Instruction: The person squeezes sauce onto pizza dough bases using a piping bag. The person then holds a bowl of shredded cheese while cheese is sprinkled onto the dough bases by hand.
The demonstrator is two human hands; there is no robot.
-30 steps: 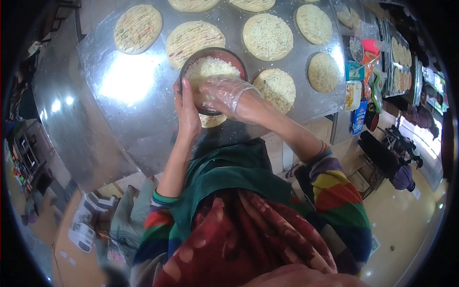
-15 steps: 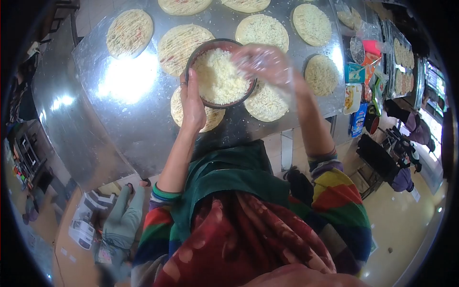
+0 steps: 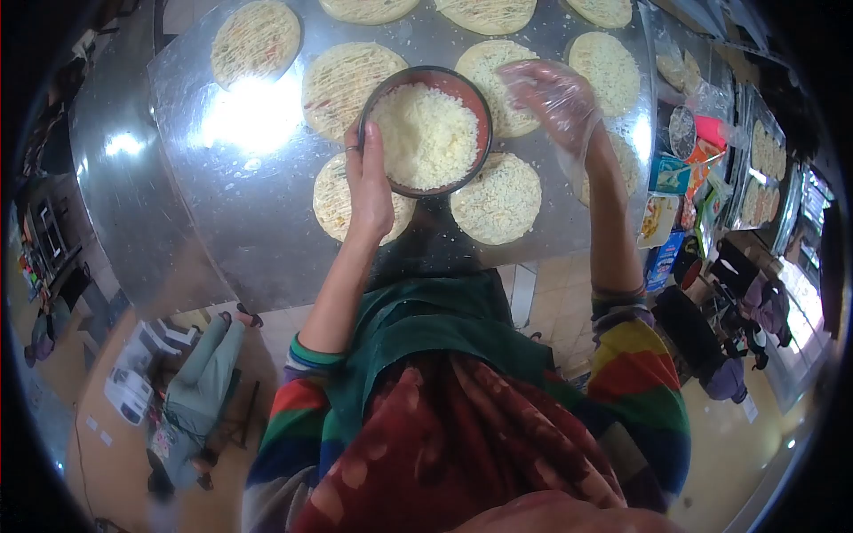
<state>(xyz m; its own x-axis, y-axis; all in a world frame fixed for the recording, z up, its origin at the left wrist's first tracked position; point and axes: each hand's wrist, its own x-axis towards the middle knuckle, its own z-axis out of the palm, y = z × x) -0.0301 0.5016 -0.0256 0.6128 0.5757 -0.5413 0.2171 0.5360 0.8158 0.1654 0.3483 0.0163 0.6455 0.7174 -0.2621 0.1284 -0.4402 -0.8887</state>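
Note:
My left hand (image 3: 371, 191) grips the left rim of a dark round bowl (image 3: 484, 120) with a reddish inside, thumb over the edge. White grated cheese (image 3: 426, 138) fills much of it. In a clear plastic glove, my right hand (image 3: 555, 102) hovers over the right side of a cheese-strewn pizza base (image 3: 484, 67). Its fingers are bunched around grated cheese, mostly hidden from view. Below the bowl lie another cheese-covered base (image 3: 498, 200) and a sauce-striped base (image 3: 333, 200), partly covered by my left hand.
More round bases lie on the metal table (image 3: 222, 195), among them a striped one (image 3: 256, 43) and a cheese-covered one (image 3: 604, 73). Packets and a blue box (image 3: 664, 260) crowd the right edge. A person in green trousers (image 3: 200, 373) is at lower left.
My right hand has left the bowl and moved right, over a pizza base. The bowl, still in my left hand, appears slightly further right as the view shifts.

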